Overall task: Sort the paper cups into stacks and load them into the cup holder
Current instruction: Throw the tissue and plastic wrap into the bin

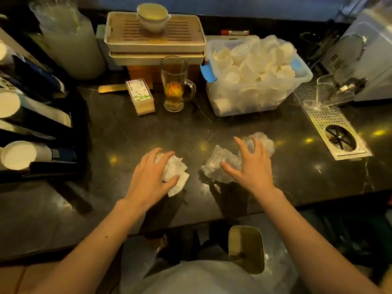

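Several loose white paper cups (252, 64) fill a clear plastic bin (301, 81) at the back right of the dark counter. The cup holder (42, 124) stands at the left edge, with stacks of white cups (18, 154) lying in its slanted slots. My left hand (151, 177) rests on crumpled white paper (177, 170), fingers curled over it. My right hand (252, 164) lies with spread fingers on crumpled clear plastic wrap (224, 164).
A glass mug of tea (175, 83) and a small box (141, 96) stand mid-counter before stacked trays (154, 39) with bowls (152, 14). A metal drip tray with rinser (335, 128) and a machine (364, 56) sit right. A bin opening (246, 249) is below the counter edge.
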Demonstrator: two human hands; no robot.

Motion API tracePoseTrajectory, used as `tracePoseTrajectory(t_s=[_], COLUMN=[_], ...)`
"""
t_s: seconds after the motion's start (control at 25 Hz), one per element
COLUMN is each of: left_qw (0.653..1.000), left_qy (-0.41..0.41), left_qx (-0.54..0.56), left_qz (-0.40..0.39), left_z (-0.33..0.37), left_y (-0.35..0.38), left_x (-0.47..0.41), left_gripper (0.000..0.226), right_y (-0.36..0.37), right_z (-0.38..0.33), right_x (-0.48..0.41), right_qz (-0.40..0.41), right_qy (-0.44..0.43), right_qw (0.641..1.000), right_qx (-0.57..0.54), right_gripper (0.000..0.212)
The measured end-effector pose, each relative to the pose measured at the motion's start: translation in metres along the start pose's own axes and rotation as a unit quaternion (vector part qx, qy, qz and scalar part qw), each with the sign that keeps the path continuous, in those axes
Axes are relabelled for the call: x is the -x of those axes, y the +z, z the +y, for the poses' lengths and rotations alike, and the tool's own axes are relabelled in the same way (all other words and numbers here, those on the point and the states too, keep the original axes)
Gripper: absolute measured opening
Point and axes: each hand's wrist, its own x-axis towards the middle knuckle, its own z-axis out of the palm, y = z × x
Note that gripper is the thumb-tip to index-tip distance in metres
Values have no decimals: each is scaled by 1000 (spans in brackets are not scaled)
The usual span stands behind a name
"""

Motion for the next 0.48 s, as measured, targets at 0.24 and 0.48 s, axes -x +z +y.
tracePoseTrajectory(t_s=[0.24,0.48], left_qw=[995,990], left_qy=[-53,-91], left_qx=[28,42], left_qz=[-81,-102], left_z=[-4,7], left_y=[21,40], left_x=[-2,-7], left_gripper=[72,52], right_y=[19,23], right_z=[17,31], right_x=[-10,-22], right_qz=[-61,-109], right_qy=[59,56], right_qw=[995,992], right_qx=[49,-11], right_gripper=[89,77])
